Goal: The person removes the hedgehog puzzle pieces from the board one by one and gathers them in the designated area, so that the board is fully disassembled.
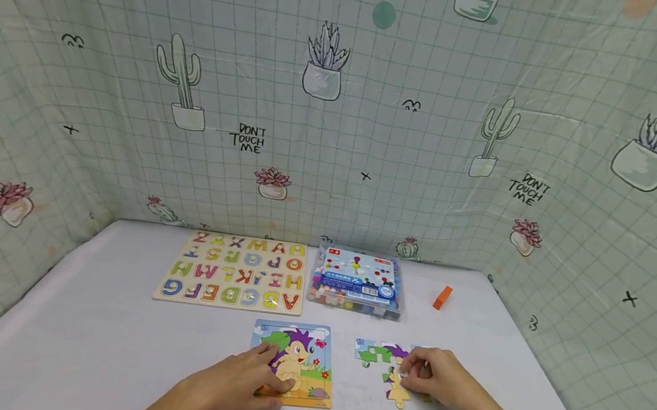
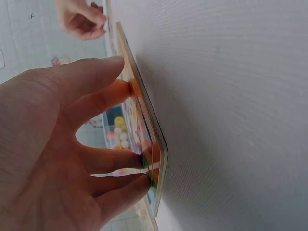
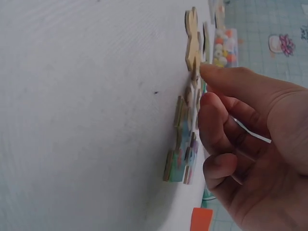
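A square picture puzzle [image 1: 321, 358] of a purple-spined hedgehog lies in front of me on the white table. My left hand [image 1: 244, 382] rests on its left and lower part, fingers spread, with fingertips on the picture and the thumb at the near edge in the left wrist view. To the right, several jigsaw pieces [image 1: 397, 394] with a matching hedgehog picture lie partly joined. Over their right side, my right hand [image 1: 441, 378] pinches at a puzzle piece [image 3: 195, 67] with thumb and forefinger, the other fingers curled in. That hand hides some pieces in the head view.
Behind the puzzle lies a wooden alphabet board [image 1: 229, 276] with coloured letters. Beside it stands a clear plastic box [image 1: 358, 282] of coloured balls with a printed label. An orange block [image 1: 442, 298] lies at the back right. Patterned cloth [image 1: 336, 132] hangs behind the table.
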`<state>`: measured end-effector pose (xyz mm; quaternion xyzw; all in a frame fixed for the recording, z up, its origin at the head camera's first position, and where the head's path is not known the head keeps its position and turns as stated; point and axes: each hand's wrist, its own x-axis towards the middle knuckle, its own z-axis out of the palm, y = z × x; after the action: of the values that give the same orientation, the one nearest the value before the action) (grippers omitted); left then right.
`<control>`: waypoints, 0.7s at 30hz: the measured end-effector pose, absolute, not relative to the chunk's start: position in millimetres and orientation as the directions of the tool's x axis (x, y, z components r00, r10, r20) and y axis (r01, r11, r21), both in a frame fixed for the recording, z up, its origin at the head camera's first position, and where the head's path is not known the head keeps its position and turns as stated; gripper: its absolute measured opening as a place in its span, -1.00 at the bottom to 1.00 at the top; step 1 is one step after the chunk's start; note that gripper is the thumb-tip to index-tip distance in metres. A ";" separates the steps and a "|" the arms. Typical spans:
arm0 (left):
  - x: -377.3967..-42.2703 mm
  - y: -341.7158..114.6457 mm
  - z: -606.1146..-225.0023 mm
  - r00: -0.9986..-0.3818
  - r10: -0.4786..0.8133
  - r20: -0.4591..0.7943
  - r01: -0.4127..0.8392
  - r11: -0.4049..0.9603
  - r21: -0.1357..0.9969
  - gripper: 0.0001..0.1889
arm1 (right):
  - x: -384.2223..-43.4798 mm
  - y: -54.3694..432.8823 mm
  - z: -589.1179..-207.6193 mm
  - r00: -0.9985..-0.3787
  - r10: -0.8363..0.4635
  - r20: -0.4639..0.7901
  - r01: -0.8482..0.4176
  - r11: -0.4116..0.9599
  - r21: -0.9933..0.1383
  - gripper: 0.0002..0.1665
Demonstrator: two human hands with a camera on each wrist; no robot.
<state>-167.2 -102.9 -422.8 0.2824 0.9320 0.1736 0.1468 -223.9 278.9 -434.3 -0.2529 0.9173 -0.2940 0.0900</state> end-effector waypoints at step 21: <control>-140.9 -73.3 -432.8 -0.755 0.652 -0.070 0.656 0.750 -0.088 -0.40 | -230.0 162.1 -435.1 -0.736 -0.676 -0.039 -0.509 0.590 -0.627 -0.93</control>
<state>-140.9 -73.3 -432.8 0.3499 0.9351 -0.0534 0.0174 -230.0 162.1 -435.1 -0.3365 0.8808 -0.3033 0.1379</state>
